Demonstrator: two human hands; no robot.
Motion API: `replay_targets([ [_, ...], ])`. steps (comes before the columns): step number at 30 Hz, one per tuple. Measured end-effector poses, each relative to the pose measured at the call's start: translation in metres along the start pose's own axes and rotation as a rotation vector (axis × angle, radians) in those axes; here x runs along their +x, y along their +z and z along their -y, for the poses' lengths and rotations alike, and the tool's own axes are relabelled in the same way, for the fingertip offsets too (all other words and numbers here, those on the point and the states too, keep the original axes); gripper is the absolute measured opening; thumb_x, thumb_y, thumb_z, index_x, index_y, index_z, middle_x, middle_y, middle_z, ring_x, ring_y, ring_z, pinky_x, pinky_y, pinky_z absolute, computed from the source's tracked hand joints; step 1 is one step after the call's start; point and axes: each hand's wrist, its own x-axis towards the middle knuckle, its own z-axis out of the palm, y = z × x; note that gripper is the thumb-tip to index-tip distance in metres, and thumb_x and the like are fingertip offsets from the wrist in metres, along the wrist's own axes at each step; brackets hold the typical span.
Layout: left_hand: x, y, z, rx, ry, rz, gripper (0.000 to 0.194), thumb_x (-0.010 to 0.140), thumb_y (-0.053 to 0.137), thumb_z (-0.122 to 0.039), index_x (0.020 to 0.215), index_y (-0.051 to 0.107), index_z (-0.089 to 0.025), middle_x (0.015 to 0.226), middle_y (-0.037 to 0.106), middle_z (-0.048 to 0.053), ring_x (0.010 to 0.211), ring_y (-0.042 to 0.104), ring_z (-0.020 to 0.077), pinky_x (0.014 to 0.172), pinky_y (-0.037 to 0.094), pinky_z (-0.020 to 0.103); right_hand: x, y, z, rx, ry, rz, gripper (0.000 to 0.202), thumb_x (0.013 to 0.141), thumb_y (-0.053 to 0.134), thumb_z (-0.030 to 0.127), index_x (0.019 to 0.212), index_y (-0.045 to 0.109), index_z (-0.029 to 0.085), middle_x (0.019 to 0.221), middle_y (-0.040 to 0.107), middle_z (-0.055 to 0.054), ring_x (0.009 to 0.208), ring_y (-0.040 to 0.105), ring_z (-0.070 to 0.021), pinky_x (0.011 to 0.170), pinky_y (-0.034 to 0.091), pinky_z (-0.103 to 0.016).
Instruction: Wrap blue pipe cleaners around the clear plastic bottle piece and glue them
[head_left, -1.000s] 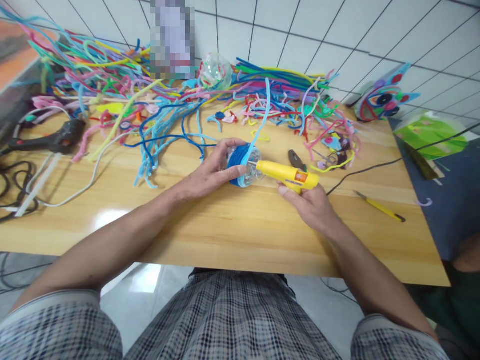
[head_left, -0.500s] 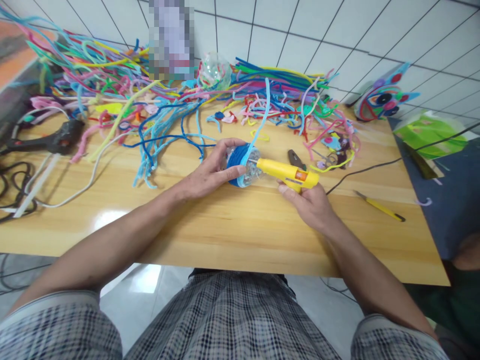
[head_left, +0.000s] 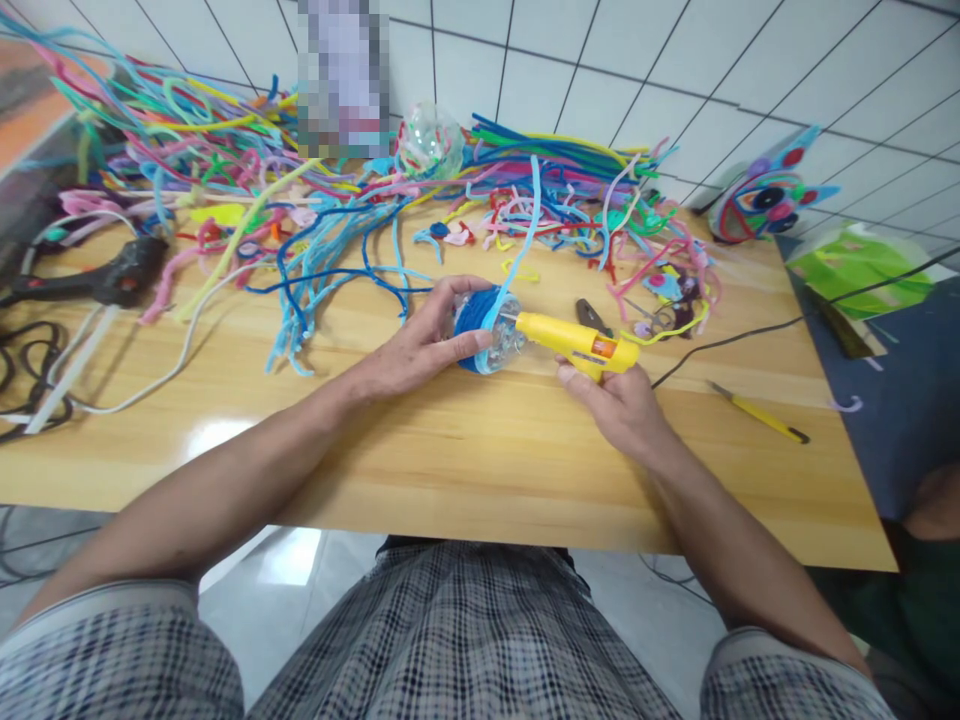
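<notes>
My left hand (head_left: 435,335) is wrapped round a clear plastic bottle piece (head_left: 511,345), its thumb pressing on the dark blue pipe cleaners (head_left: 474,322) wound about it. A light blue pipe cleaner (head_left: 529,225) circles the rim side of the winding, and its loose end sticks up and away from me. In my right hand (head_left: 619,405) is a yellow hot glue gun (head_left: 574,340), held by its handle. The gun's metal nozzle points left, at the light blue strand; whether it touches is too small to tell.
Heaps of coloured pipe cleaners (head_left: 217,160) line the wall side of the wooden table. A black glue gun (head_left: 112,275) with cords lies at left. A yellow craft knife (head_left: 757,410) is at right, near a black cord (head_left: 720,345). A decorated face (head_left: 772,200) stands at the back right corner.
The glue gun has shifted very slightly up at its nozzle end. Both hands and the bottle piece are otherwise in the same place.
</notes>
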Motion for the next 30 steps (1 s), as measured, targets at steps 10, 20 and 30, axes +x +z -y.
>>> replay_targets([
  [10,0.0016,-0.0005,-0.0011,0.006,0.013,-0.006,0.066,0.098,0.080,-0.058,0.150,0.050,-0.030,0.146,0.062,0.009,0.135,0.062,0.0292,0.115,0.056,0.043,-0.0047,0.0007,-0.0056,0.009,-0.038,0.052,0.027,0.101,0.070,0.052,0.101,0.079,0.027,0.093,0.079,-0.003,0.089,0.073,-0.0248,0.086,0.062,-0.040],
  [20,0.0007,0.0003,-0.0009,0.004,-0.003,-0.014,0.068,0.097,0.080,-0.060,0.150,0.050,-0.030,0.146,0.062,0.008,0.132,0.063,0.0282,0.113,0.055,0.042,0.0008,0.0011,-0.0016,-0.011,-0.038,-0.010,0.030,0.100,0.069,0.052,0.113,0.080,0.027,0.104,0.082,-0.004,0.098,0.075,-0.0275,0.093,0.062,-0.044],
  [30,0.0016,0.0000,-0.0035,0.028,0.000,-0.006,0.067,0.098,0.079,-0.060,0.150,0.050,-0.030,0.147,0.061,0.009,0.136,0.062,0.0293,0.115,0.055,0.043,-0.0040,0.0006,-0.0011,-0.003,-0.019,0.043,0.027,0.100,0.070,0.051,0.095,0.078,0.026,0.087,0.077,-0.003,0.086,0.072,-0.0250,0.082,0.061,-0.039],
])
